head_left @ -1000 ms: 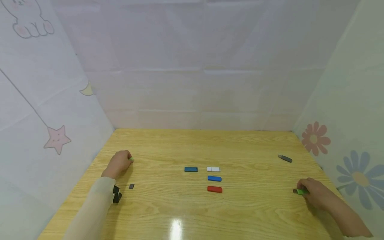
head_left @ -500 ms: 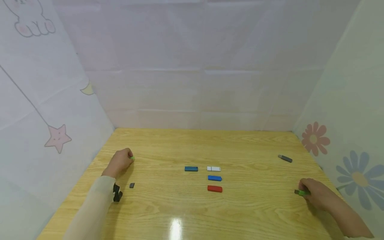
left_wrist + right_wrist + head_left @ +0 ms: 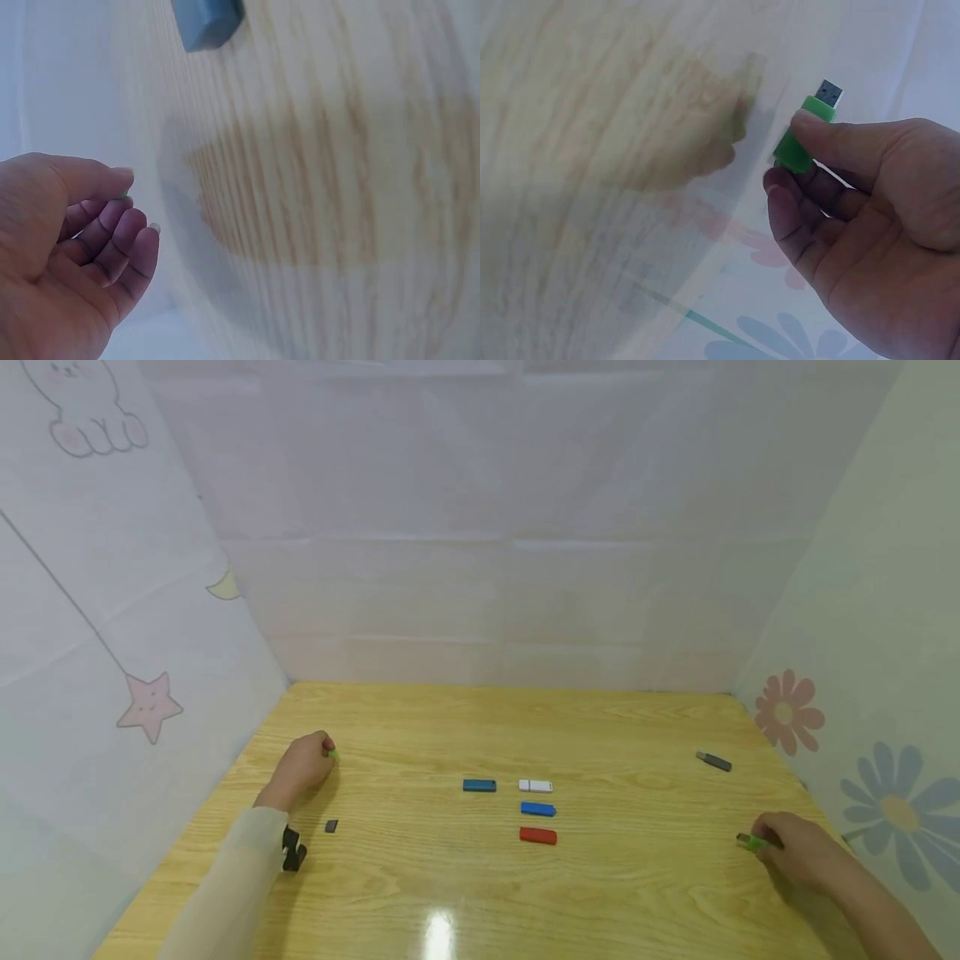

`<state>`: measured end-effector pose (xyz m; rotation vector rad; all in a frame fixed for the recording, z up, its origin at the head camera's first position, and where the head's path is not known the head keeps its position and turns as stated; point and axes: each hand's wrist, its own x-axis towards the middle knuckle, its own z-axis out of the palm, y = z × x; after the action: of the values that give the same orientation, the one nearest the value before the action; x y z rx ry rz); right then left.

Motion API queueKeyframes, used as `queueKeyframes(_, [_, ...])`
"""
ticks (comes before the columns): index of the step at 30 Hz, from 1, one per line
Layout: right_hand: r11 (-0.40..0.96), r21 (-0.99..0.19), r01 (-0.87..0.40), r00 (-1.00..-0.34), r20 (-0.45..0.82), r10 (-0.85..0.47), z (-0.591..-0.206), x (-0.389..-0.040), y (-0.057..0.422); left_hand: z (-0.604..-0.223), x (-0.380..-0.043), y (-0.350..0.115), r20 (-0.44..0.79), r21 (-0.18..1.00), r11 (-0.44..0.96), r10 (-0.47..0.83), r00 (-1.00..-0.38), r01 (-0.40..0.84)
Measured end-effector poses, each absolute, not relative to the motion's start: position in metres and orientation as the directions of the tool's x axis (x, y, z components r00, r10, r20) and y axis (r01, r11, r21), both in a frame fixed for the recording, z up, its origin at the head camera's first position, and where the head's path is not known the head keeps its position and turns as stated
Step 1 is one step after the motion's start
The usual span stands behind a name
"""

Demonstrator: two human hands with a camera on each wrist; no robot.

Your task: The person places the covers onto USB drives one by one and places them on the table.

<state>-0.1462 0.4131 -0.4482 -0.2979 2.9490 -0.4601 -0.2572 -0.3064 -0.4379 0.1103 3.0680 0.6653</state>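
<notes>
My right hand (image 3: 798,847) pinches a green USB flash drive (image 3: 802,139) between thumb and fingers, held over the right side of the table. Its bare metal plug (image 3: 829,93) points away from the palm. On the far left, my left hand (image 3: 303,764) pinches a small green piece (image 3: 123,196), apparently a cap, mostly hidden by the fingertips. Below that hand lies a small dark grey piece (image 3: 332,826), which looks like another cap. A dark grey USB drive (image 3: 714,761) with its plug bare lies beyond my right hand.
Mid-table lie a teal USB drive (image 3: 479,786), a white one (image 3: 536,786), a blue one (image 3: 537,809) and a red one (image 3: 537,835). The wooden table (image 3: 420,718) meets cloth-covered walls (image 3: 480,593) at the back and sides.
Both hands keep their grip and barely move. The plug end of the green drive has tilted slightly, and the left hand has shifted a little further from me.
</notes>
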Motion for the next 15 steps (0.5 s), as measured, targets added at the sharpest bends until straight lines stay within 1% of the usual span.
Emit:
queueKeyframes(4, [0.931, -0.316, -0.182, -0.975, -0.067, -0.213, -0.448, -0.145, 0.410, -0.438, -0.255, -0.302, 0.033, 0.444, 0.892, 0.076, -0.997, 0.083])
queueKeyframes(10, [0.919, -0.333, -0.210, -0.975, 0.004, -0.221, -0.447, -0.143, 0.402, -0.433, -0.253, -0.291, -0.006, 0.472, 0.879, 0.083, -0.997, 0.071])
queueKeyframes(15, [0.908, -0.342, -0.241, -0.970, 0.052, -0.237, -0.449, -0.144, 0.397, -0.432, -0.251, -0.282, 0.026, 0.493, 0.863, 0.114, -0.993, 0.112])
